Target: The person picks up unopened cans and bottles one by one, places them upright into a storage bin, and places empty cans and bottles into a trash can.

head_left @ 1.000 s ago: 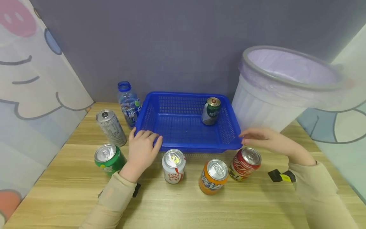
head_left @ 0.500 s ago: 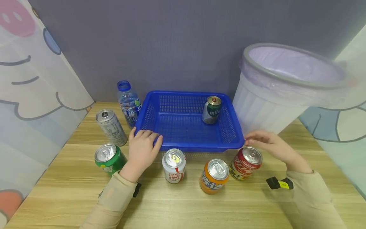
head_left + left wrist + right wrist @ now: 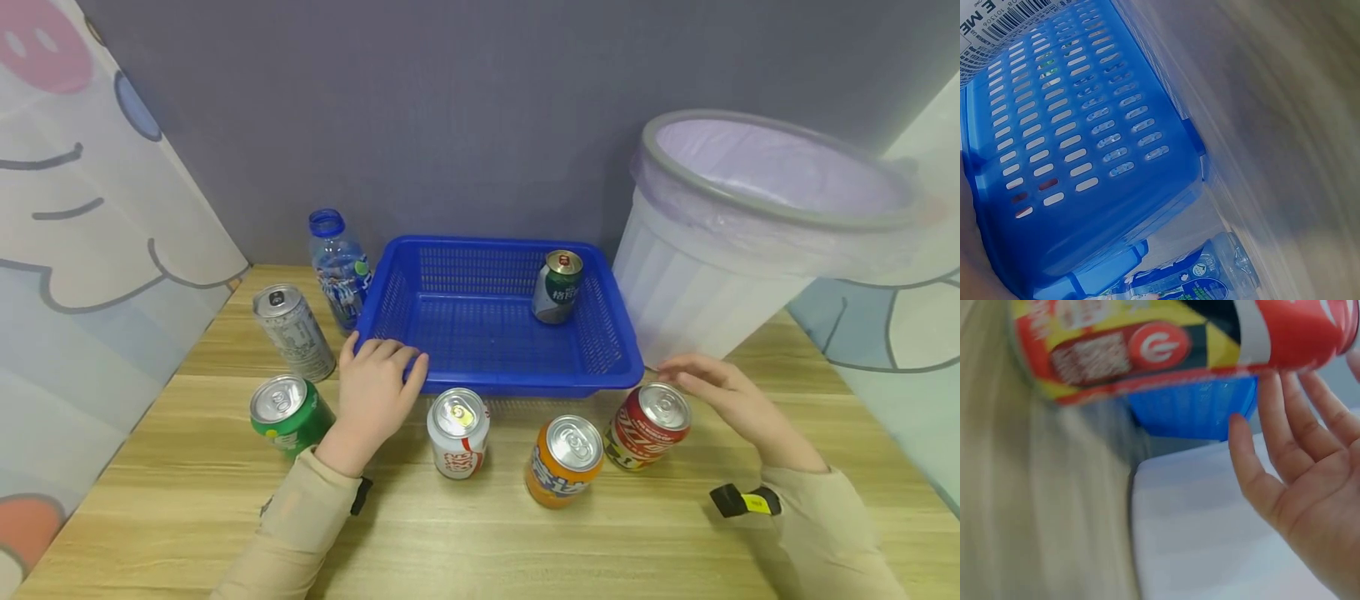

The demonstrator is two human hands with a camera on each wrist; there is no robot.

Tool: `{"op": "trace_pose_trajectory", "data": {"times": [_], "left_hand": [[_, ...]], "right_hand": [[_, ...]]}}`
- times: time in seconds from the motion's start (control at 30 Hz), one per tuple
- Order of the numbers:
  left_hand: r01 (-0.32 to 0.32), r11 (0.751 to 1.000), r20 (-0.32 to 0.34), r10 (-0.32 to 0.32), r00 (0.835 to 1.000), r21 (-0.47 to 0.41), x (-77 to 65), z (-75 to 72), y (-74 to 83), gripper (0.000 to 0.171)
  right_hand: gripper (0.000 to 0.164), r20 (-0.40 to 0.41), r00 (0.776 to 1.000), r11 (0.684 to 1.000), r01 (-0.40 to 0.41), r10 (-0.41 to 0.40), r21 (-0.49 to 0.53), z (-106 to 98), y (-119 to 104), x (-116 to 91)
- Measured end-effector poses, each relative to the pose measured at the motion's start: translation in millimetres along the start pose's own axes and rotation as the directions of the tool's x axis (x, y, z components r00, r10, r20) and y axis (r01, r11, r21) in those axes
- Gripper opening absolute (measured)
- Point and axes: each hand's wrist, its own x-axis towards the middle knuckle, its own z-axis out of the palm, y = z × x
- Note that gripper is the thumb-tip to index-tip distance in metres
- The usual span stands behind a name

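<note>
In the head view, my left hand (image 3: 377,388) rests on the front left corner of the blue plastic basket (image 3: 480,382), its fingers bent over the rim. A green and silver can (image 3: 557,288) stands inside at the right. My right hand (image 3: 722,400) is off the basket, just behind and right of a red cola can (image 3: 647,427). In the right wrist view, the fingers (image 3: 1300,419) extend loosely beside the red can (image 3: 1166,350), with no grip on it. An orange soda can (image 3: 564,462) and a white cola can (image 3: 458,435) stand in front of the basket.
A green can (image 3: 291,414), a silver can (image 3: 295,333) and an uncapped blue plastic bottle (image 3: 340,271) stand left of the basket. A white bin (image 3: 701,267) with a lilac liner stands close at its right. A grey wall (image 3: 480,117) rises behind.
My right hand has left the basket's front right corner and moved slightly right, toward the far side of the red cola can. My left hand has stayed on the rim.
</note>
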Motion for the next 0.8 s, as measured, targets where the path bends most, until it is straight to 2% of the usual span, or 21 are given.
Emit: {"op": "trace_pose_trajectory", "data": {"times": [0.1,0.2,0.3,0.4,0.57,0.8], "left_hand": [[0.002,1.0,0.005,-0.002,1.0,0.002,0.6,-0.3,0.2,0.034],[0.002,1.0,0.006,-0.002,1.0,0.002,0.5,-0.3,0.1,0.034],[0.004,1.0,0.005,-0.004,1.0,0.007,0.5,0.0,-0.7,0.034],[0.009,1.0,0.009,-0.009,1.0,0.011,0.3,0.6,-1.4,0.035],[0.016,1.0,0.018,-0.016,1.0,0.011,-0.1,1.1,-1.5,0.035],[0.019,1.0,0.028,-0.019,0.999,0.003,-0.6,0.8,-0.4,0.035]], "right_hand": [[0.037,0.06,0.993,0.98,0.088,-0.1,0.176,-2.8,10.6,-6.0],[0.038,0.147,0.964,0.932,0.165,-0.221,0.322,-4.9,20.1,-10.2],[0.044,0.189,0.949,0.928,0.183,-0.253,0.324,-4.7,25.5,-12.8],[0.057,0.216,0.951,0.938,0.148,-0.222,0.314,-2.9,27.8,-15.0],[0.064,0.235,0.953,0.948,0.116,-0.19,0.296,1.8,28.6,-15.7],[0.075,0.244,0.937,0.918,0.149,-0.249,0.367,11.9,32.6,-12.9]]}}
